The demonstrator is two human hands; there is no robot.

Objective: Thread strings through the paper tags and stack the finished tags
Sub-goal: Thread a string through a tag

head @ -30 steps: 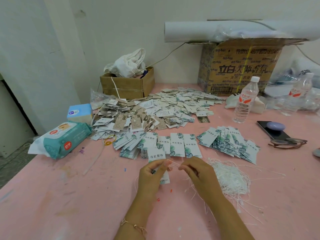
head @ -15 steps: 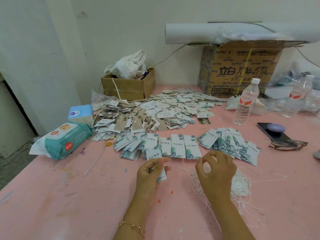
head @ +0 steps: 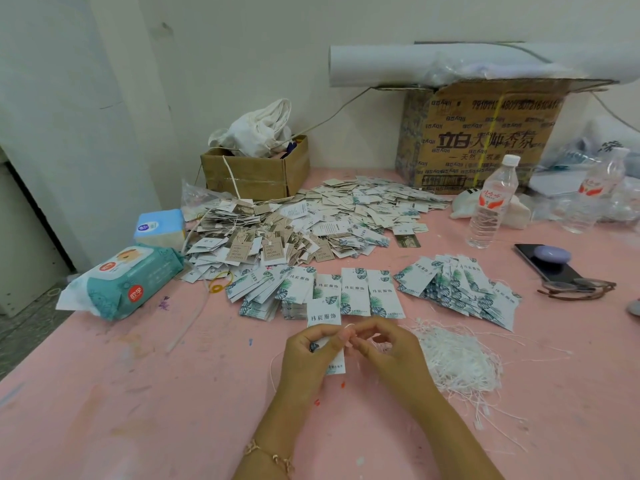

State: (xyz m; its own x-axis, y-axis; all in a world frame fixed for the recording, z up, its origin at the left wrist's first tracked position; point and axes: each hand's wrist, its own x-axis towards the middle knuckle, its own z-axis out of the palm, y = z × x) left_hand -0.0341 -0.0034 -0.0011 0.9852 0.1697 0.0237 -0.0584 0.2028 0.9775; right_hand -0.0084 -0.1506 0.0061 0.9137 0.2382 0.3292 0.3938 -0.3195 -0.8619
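bracelet (head: 270,457): a thin chain on the left wrist, nearest of all, straight below the held tag (head: 323,315).
left hand (head: 306,355): fingers curled round the held tag, thumb across its face. The grip is as it was half a second ago.
held tag: raised above the pink counter (head: 138,393). Its printed top sticks out past the fingers and a lower corner shows beneath the hand.
right hand (head: 391,351): thumb and forefinger pinch a string (head: 347,328) at the held tag's right edge. Half a second ago this hand was out over the string pile, well apart from the tag — now its fingertips meet the left hand's.
loose strand (head: 272,367): a thin white curve just left of the held tag; I cannot tell whether it is the same string.
string pile (head: 457,362): a white tangle on the counter, just right of the held tag.
tag row (head: 356,292): leaf-printed tags lying flat just beyond the held tag, edges overlapping.
fanned tags (head: 460,285): spread beyond and to the right of the held tag.
tag heap (head: 311,223): a broad loose mound well beyond the held tag.
wipes pack (head: 128,278): far to the left of the held tag.
water bottle (head: 491,206): upright, beyond and to the right of the held tag.
cardboard boxes (head: 256,171): farthest from the held tag — against the wall.
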